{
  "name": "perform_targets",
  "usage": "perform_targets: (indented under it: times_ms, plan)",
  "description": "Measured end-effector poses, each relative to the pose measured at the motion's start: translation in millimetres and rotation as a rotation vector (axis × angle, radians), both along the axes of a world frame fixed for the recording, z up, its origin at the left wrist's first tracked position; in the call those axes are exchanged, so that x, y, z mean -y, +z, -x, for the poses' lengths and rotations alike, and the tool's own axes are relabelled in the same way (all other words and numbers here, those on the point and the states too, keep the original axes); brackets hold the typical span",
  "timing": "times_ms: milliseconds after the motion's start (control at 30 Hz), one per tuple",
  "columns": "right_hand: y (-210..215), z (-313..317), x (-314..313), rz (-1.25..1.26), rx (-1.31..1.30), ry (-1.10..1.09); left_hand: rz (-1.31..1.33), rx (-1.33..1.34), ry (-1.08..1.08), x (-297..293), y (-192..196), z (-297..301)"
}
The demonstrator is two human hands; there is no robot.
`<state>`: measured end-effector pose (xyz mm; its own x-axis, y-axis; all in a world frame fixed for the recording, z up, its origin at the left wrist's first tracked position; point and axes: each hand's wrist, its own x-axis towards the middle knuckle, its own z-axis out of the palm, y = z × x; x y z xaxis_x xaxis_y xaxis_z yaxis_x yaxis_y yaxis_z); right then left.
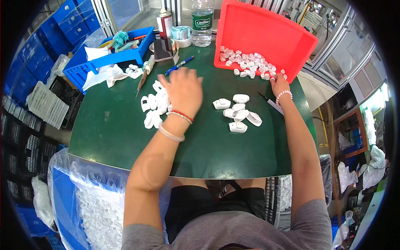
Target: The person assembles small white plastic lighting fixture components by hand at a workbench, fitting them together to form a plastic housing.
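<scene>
My left hand (185,92) is over the right side of a pile of white plastic shells (152,102). It is smeared by motion, and whether it holds a shell cannot be seen. My right hand (279,85) reaches to the lower right edge of a tilted red bin (266,31). Its fingertips close around one of the small white plastic pieces (254,62) heaped along the bin's lower side. Between my arms a second group of white shells (238,113) lies loose on the green tabletop (208,150). Beside my right wrist is a pen-like tool (273,103) with a dark pointed tip.
At the back left stands a blue tray (104,60) with tools and cloths. Nearby are tweezers (143,79), a phone (163,48), a blue pen (180,65), a spray can (165,23) and a water bottle (202,25). A lined bin of white parts (100,208) sits below the table's left edge.
</scene>
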<state>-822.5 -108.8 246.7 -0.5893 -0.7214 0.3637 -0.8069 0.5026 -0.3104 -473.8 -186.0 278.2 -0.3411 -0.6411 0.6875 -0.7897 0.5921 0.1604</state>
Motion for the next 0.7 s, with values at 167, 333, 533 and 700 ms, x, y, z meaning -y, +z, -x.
perform_targets:
  times_ms: [167, 333, 533, 700]
  plan:
    - [41, -81, -34, 0.476, 1.083, 0.389, -0.265, 0.371, 0.383, 26, -22, -25]
    - [54, -126, -63, 0.504, 1.583, 0.769, -0.269, 0.445, 0.305, 22, -12, -16]
    - [39, -135, -67, 0.561, 1.765, 0.912, 0.044, 0.08, -0.088, 23, -9, -7]
    - [32, -140, -71, 0.414, 1.811, 0.785, -0.735, -0.72, -0.84, -37, 3, 27]
